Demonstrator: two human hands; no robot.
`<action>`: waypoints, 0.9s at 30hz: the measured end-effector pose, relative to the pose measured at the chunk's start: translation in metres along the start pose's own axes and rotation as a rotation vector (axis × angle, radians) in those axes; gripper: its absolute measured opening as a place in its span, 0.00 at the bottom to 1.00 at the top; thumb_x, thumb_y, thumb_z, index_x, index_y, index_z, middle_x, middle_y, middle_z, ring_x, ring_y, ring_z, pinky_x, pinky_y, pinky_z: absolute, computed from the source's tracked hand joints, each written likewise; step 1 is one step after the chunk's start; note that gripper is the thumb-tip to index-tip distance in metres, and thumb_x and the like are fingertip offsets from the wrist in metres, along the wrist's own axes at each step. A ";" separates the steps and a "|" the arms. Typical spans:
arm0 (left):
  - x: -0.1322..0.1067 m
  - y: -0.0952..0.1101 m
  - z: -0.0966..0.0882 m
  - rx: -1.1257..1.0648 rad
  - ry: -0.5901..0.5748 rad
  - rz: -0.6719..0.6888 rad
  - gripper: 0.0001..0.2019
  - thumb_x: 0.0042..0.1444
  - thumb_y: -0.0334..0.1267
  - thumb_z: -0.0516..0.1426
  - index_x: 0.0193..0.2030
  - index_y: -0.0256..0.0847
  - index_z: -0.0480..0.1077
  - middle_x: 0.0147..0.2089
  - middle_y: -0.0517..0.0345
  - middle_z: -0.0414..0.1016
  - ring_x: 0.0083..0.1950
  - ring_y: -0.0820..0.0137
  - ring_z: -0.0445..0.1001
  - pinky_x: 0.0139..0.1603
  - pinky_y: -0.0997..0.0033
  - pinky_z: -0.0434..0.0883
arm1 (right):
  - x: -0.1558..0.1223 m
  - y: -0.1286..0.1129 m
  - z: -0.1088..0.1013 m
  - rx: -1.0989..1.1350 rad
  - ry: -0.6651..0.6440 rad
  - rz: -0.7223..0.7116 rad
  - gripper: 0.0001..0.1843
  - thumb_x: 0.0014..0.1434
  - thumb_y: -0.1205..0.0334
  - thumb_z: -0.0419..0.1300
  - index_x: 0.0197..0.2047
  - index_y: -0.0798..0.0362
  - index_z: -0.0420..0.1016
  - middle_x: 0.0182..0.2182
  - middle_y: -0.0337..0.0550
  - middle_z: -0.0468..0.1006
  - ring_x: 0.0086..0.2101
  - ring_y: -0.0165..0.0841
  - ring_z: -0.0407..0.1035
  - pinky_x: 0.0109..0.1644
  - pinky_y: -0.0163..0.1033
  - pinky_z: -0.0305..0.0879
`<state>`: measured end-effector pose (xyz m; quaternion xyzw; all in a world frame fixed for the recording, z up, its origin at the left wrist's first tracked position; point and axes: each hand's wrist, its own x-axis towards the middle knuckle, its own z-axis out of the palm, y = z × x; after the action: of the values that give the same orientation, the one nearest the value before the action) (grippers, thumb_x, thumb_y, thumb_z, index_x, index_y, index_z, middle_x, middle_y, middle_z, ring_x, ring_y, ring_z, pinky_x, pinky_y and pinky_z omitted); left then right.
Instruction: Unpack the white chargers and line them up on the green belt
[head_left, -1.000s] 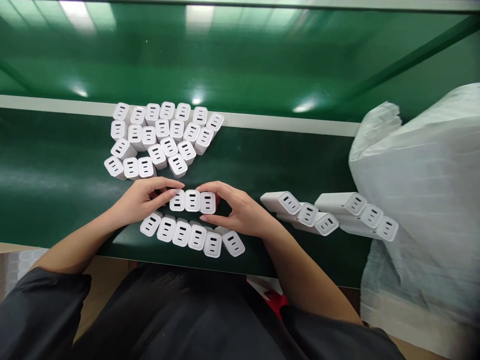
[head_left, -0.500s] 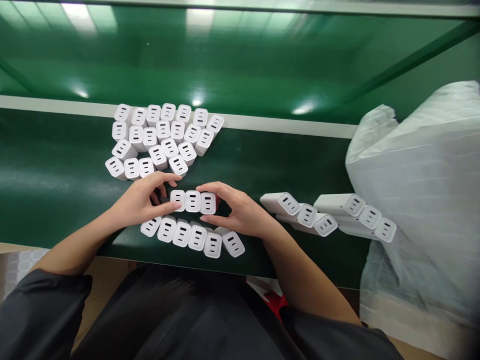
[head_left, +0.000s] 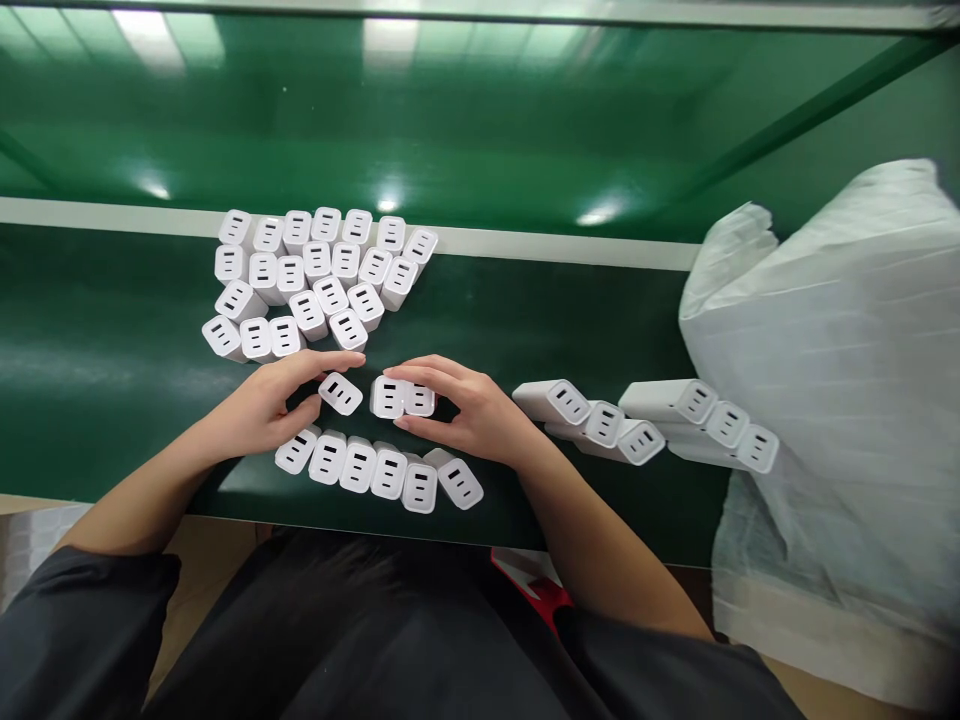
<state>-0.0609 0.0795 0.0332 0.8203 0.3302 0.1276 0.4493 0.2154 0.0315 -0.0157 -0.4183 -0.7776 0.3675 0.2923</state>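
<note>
White USB chargers with slotted port faces stand on the green table. A tilted charger (head_left: 340,394) lies within the curl of my left hand (head_left: 274,398); the thumb is at its left side, the index finger stretches above it and the other fingers are partly hidden. To its right, a pair of chargers (head_left: 388,398) sits side by side in my right hand (head_left: 465,408), fingers along the top and thumb below. A gap separates the single charger from the pair. Just below both hands runs a row of several chargers (head_left: 358,466).
A block of several upright chargers (head_left: 316,262) stands at the upper left of the table (head_left: 540,320). Two stacks of chargers lie on their sides at right, one nearer (head_left: 568,402) and one farther (head_left: 697,402). Beyond them is a white plastic bag (head_left: 817,330).
The three chargers that stood together are now split: the left one has turned and come away leftward at my left hand. My right hand stays around the other two.
</note>
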 end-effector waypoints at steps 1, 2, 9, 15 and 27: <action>0.000 0.000 0.000 -0.004 0.014 0.016 0.25 0.62 0.29 0.51 0.66 0.46 0.61 0.66 0.53 0.67 0.65 0.62 0.66 0.64 0.62 0.68 | 0.000 0.000 0.000 0.001 -0.002 0.000 0.21 0.64 0.54 0.62 0.60 0.45 0.69 0.52 0.45 0.74 0.46 0.38 0.74 0.51 0.45 0.75; 0.000 -0.001 0.001 -0.006 0.025 0.022 0.25 0.62 0.29 0.51 0.66 0.46 0.61 0.67 0.53 0.65 0.67 0.62 0.65 0.64 0.62 0.68 | 0.000 0.001 0.000 0.002 -0.003 0.000 0.22 0.64 0.54 0.62 0.60 0.45 0.69 0.52 0.45 0.74 0.46 0.38 0.74 0.51 0.45 0.75; 0.004 -0.010 0.017 -0.056 0.028 -0.018 0.20 0.65 0.33 0.49 0.63 0.42 0.64 0.62 0.51 0.70 0.61 0.64 0.71 0.56 0.66 0.75 | 0.001 0.002 0.006 0.038 -0.040 -0.041 0.22 0.64 0.53 0.62 0.60 0.44 0.69 0.53 0.45 0.74 0.47 0.38 0.74 0.53 0.45 0.74; 0.005 -0.008 0.015 -0.134 0.083 -0.028 0.18 0.65 0.35 0.50 0.60 0.42 0.68 0.58 0.50 0.74 0.56 0.64 0.74 0.54 0.64 0.76 | 0.001 0.002 0.009 0.022 -0.055 -0.050 0.22 0.64 0.54 0.62 0.61 0.44 0.69 0.54 0.45 0.74 0.47 0.38 0.74 0.53 0.46 0.75; 0.005 -0.014 0.015 -0.124 0.049 -0.080 0.16 0.63 0.40 0.56 0.56 0.43 0.71 0.48 0.53 0.79 0.43 0.69 0.76 0.42 0.70 0.74 | 0.001 0.000 0.002 0.104 -0.127 -0.058 0.24 0.61 0.53 0.65 0.60 0.45 0.69 0.55 0.47 0.73 0.50 0.40 0.73 0.56 0.48 0.73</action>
<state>-0.0551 0.0785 0.0133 0.7735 0.3653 0.1499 0.4957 0.2137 0.0316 -0.0161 -0.3557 -0.7861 0.4246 0.2742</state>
